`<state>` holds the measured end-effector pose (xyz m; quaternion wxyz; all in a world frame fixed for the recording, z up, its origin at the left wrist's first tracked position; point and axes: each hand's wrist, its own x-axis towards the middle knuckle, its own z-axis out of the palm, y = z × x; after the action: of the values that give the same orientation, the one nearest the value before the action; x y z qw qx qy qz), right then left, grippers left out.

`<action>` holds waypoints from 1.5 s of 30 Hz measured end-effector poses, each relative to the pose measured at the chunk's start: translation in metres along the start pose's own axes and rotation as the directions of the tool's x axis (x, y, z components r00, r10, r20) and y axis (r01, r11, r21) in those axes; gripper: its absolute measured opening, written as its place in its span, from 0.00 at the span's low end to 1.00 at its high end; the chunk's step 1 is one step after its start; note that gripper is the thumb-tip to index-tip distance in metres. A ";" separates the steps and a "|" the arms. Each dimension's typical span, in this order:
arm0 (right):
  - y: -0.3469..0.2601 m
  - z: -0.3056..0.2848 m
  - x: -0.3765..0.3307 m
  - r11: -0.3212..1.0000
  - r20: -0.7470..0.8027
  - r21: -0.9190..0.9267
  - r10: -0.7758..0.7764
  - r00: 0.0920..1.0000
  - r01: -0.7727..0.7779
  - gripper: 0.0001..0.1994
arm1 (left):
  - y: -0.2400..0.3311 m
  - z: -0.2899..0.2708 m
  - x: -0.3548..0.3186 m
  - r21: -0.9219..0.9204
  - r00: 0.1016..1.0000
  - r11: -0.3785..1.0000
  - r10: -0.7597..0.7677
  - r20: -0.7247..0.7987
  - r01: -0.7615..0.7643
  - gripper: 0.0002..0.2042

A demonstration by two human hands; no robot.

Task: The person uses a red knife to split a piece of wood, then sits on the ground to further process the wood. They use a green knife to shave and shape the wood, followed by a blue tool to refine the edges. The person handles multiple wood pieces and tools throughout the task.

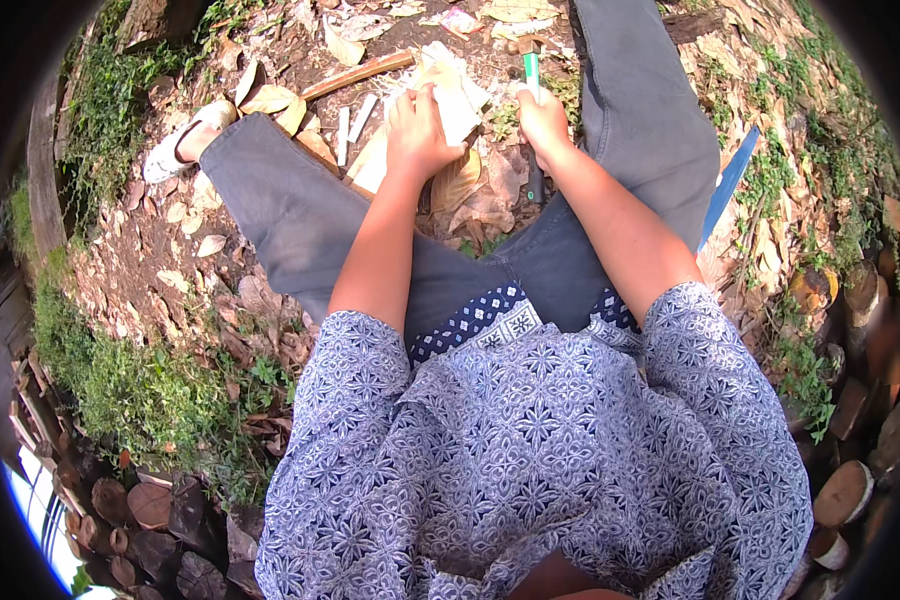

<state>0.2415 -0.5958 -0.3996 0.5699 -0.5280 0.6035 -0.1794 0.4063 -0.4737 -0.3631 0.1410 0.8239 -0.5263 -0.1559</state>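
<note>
My right hand (544,122) is closed around the handle of a hammer (531,72). Its grip is green near the brown, rusty-looking head and black toward the lower end, and the head points away from me. To the left, my left hand (416,132) grips the left side of a pale piece of wood (458,112) lying low between my legs. Some fingertips are hidden by the hand itself. A light board (369,166) shows beside the left wrist. Two thin white strips (362,117) lie just left of that hand.
A long brown stick (360,74) lies beyond the strips. My legs, in grey trousers (285,205), spread to both sides. A blue flat pointed object (732,188) is beside the right leg. Dry leaves (460,185) cover the soil, and stacked cut logs (150,505) stand at the lower left.
</note>
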 end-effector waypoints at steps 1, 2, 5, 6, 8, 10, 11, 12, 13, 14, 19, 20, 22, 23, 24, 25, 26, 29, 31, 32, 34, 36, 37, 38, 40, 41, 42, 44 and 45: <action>-0.001 0.002 0.002 1.000 0.005 0.024 0.003 1.000 -0.003 0.14 | 0.000 -0.007 -0.001 -0.048 0.999 0.998 0.035 -0.026 -0.036 0.51; -0.002 0.003 0.003 0.999 0.009 0.047 0.005 1.000 -0.005 0.14 | 0.000 -0.011 -0.002 -0.095 0.996 0.993 0.069 -0.054 -0.074 0.51; -0.005 0.005 -0.002 0.997 0.035 0.068 0.032 0.999 -0.035 0.14 | -0.003 -0.016 -0.001 -0.152 0.995 0.986 0.056 -0.088 -0.069 0.51; -0.007 0.005 -0.003 0.997 0.039 0.061 0.041 0.998 -0.043 0.14 | -0.004 -0.018 0.000 -0.155 0.997 0.987 0.036 -0.075 -0.047 0.51; -0.014 0.006 -0.010 0.993 0.085 0.107 0.045 0.995 -0.054 0.13 | -0.005 -0.020 0.002 -0.164 0.999 0.987 -0.006 -0.051 -0.003 0.50; -0.023 0.005 -0.019 0.980 0.150 0.167 0.082 0.985 -0.107 0.13 | -0.019 -0.017 0.005 -0.328 0.999 0.944 0.009 -0.032 -0.019 0.48; -0.024 0.006 -0.022 0.974 0.189 0.213 0.040 0.981 -0.081 0.12 | -0.027 -0.018 0.009 -0.408 1.000 0.913 0.021 -0.020 -0.027 0.48; -0.027 0.008 -0.023 0.969 0.216 0.234 0.024 0.976 -0.076 0.12 | -0.037 -0.020 0.014 -0.458 0.999 0.888 0.043 0.013 -0.032 0.48; -0.030 0.008 -0.024 0.965 0.247 0.249 0.013 0.969 -0.077 0.12 | -0.045 -0.024 0.017 -0.508 0.997 0.861 0.061 0.049 -0.028 0.47; -0.030 0.008 -0.026 0.961 0.278 0.265 0.001 0.961 -0.077 0.12 | -0.049 -0.026 0.019 -0.556 0.993 0.831 0.080 0.084 -0.020 0.47; -0.020 0.006 -0.021 0.988 0.286 0.134 0.030 0.958 -0.071 0.14 | -0.031 -0.031 0.026 -0.249 1.000 0.968 0.004 -0.025 -0.010 0.56; -0.019 0.006 -0.021 0.987 0.281 0.133 0.045 0.959 -0.086 0.15 | -0.028 -0.027 0.026 -0.196 0.999 0.980 -0.024 -0.034 0.017 0.56; -0.018 0.006 -0.021 0.986 0.271 0.125 0.077 0.960 -0.114 0.15 | -0.021 -0.019 0.029 -0.096 0.995 0.993 -0.081 -0.059 0.075 0.56; -0.019 0.005 -0.022 0.987 0.256 0.120 0.076 0.964 -0.110 0.15 | -0.016 -0.015 0.028 -0.058 0.993 0.994 -0.101 -0.058 0.097 0.54; -0.019 0.004 -0.022 0.988 0.242 0.113 0.076 0.967 -0.106 0.15 | -0.015 -0.011 0.028 -0.042 0.995 0.996 -0.081 -0.062 0.078 0.54; -0.022 0.005 -0.024 0.989 0.234 0.104 0.075 0.969 -0.102 0.15 | -0.016 -0.005 0.026 -0.025 0.996 0.998 -0.067 -0.067 0.065 0.54; -0.024 0.005 -0.026 0.987 0.231 0.109 0.087 0.969 -0.115 0.13 | -0.018 0.001 0.024 -0.007 0.996 0.999 -0.054 -0.071 0.054 0.55; -0.023 0.003 -0.023 0.983 0.216 0.106 0.126 0.968 -0.151 0.12 | -0.012 0.009 0.019 -0.009 0.999 0.999 -0.033 -0.038 0.033 0.54; -0.019 0.004 -0.020 0.982 0.219 0.095 0.139 0.966 -0.163 0.12 | -0.010 0.011 0.017 -0.057 0.999 0.998 -0.037 -0.018 0.036 0.55; -0.018 0.005 -0.019 0.982 0.224 0.090 0.145 0.964 -0.168 0.12 | -0.013 0.013 0.015 -0.034 0.998 0.999 -0.031 -0.053 0.029 0.55; -0.017 0.008 -0.018 0.983 0.233 0.076 0.144 0.962 -0.165 0.12 | -0.016 0.016 0.012 0.014 0.992 1.000 -0.011 -0.124 0.013 0.56; -0.015 0.007 -0.019 0.984 0.256 0.068 0.142 0.956 -0.164 0.12 | -0.019 0.017 0.004 0.004 0.988 0.999 -0.048 -0.147 0.049 0.53; -0.015 0.007 -0.020 0.985 0.255 0.044 0.153 0.955 -0.170 0.12 | -0.019 0.019 -0.004 0.009 0.980 0.997 -0.073 -0.188 0.076 0.52; -0.015 0.006 -0.020 0.987 0.260 0.042 0.142 0.955 -0.158 0.12 | -0.020 0.020 -0.010 0.014 0.969 0.995 -0.095 -0.228 0.101 0.50; -0.015 0.006 -0.021 0.988 0.270 0.048 0.129 0.954 -0.147 0.12 | -0.031 0.021 -0.017 -0.099 0.947 0.982 -0.181 -0.266 0.160 0.42; -0.016 0.007 -0.022 0.986 0.274 0.060 0.132 0.953 -0.153 0.12 | -0.043 0.024 -0.018 -0.160 0.932 0.965 -0.247 -0.266 0.210 0.40; -0.017 0.008 -0.023 0.985 0.275 0.063 0.137 0.952 -0.160 0.12 | -0.056 0.028 -0.017 -0.222 0.914 0.941 -0.310 -0.262 0.255 0.38; -0.019 0.010 -0.023 0.983 0.267 0.068 0.147 0.952 -0.171 0.12 | -0.078 0.025 -0.009 -0.253 0.839 0.892 -0.441 -0.317 0.374 0.23; -0.019 0.009 -0.024 0.982 0.261 0.071 0.154 0.953 -0.178 0.11 | -0.088 0.020 -0.005 -0.313 0.824 0.845 -0.512 -0.244 0.433 0.20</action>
<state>0.2522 -0.5793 -0.3743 0.6798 -0.4668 0.5584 -0.0897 0.4691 -0.4350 -0.4157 0.2806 0.9193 -0.2509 -0.1147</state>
